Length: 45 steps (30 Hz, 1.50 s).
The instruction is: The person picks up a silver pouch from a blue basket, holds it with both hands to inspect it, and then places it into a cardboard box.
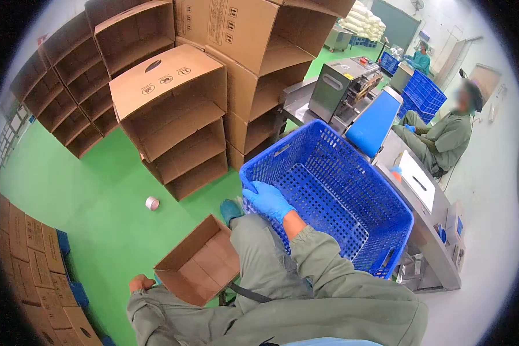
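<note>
My right hand (268, 200), in a blue glove, grips the left rim of a blue perforated plastic crate (334, 219). The crate is tilted and no contents show in it. An open cardboard box (199, 262) rests by my legs, left of the crate. Beyond the box's lower left side, the bare skin of my left wrist and part of my left hand (141, 282) show past the sleeve. The fingers there are hidden or too unclear to make out.
Open cartons (167, 98) are stacked ahead and at left. Closed cartons (37, 259) stand on blue pallets at lower left. A tape roll (151, 203) lies on the floor. A machine with a blue belt (375, 121) and a seated person (450, 135) are at right.
</note>
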### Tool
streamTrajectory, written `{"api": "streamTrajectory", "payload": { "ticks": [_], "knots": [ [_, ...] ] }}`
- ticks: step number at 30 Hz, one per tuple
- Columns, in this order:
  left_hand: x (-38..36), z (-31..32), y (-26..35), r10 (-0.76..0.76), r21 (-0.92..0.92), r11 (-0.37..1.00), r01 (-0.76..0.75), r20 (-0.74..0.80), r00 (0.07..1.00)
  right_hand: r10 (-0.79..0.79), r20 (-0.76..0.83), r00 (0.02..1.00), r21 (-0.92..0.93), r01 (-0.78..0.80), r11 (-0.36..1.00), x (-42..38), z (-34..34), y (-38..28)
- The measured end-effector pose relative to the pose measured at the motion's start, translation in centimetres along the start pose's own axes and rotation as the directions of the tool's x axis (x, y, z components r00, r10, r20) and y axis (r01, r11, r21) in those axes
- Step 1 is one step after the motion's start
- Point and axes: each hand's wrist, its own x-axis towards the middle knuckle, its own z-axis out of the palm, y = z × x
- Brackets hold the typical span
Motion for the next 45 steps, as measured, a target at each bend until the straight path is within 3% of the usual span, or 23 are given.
{"api": "streamTrajectory", "payload": {
  "ticks": [8,10,14,16,22,33,35,38,45],
  "knots": [
    [-0.9,-0.4,0.4,-0.023,0.006,1.000,0.023,-0.046,0.999,-0.026,-0.032,0.999,0.008,0.026,1.000,-0.1,0.2,0.2],
    [-0.7,-0.6,0.5,-0.040,-0.009,0.999,0.040,0.034,0.999,-0.011,-0.023,1.000,0.004,0.011,1.000,-0.3,-0.2,-0.3],
    [-0.8,-0.7,0.5,-0.038,0.001,0.999,0.038,0.014,0.999,-0.046,-0.053,0.998,-0.045,0.043,0.998,0.0,0.2,0.3],
    [-0.2,-0.6,0.3,-0.032,0.012,0.999,0.031,0.076,0.997,-0.016,-0.023,1.000,-0.010,0.015,1.000,-0.3,-0.2,-0.5],
    [-0.2,-0.2,0.1,0.002,-0.001,1.000,-0.002,-0.004,1.000,-0.019,-0.043,0.999,-0.027,0.018,0.999,-0.1,0.1,-0.1],
    [-0.4,-0.7,0.3,-0.017,0.006,1.000,0.017,0.045,0.999,-0.011,-0.024,1.000,-0.027,0.010,1.000,-0.1,0.0,-0.1],
    [0.1,-0.2,0.0,-0.020,0.004,1.000,0.020,0.056,0.998,-0.063,-0.082,0.995,-0.062,0.058,0.996,0.0,0.4,0.4],
    [-0.4,-0.2,0.2,-0.010,-0.004,1.000,0.010,0.018,1.000,0.014,-0.004,1.000,-0.019,-0.014,1.000,-0.2,-0.2,-0.4],
    [-1.6,-1.0,0.6,-0.006,-0.004,1.000,0.006,0.002,1.000,-0.013,-0.023,1.000,-0.029,0.012,0.999,0.2,0.2,0.2]
  ]
}}
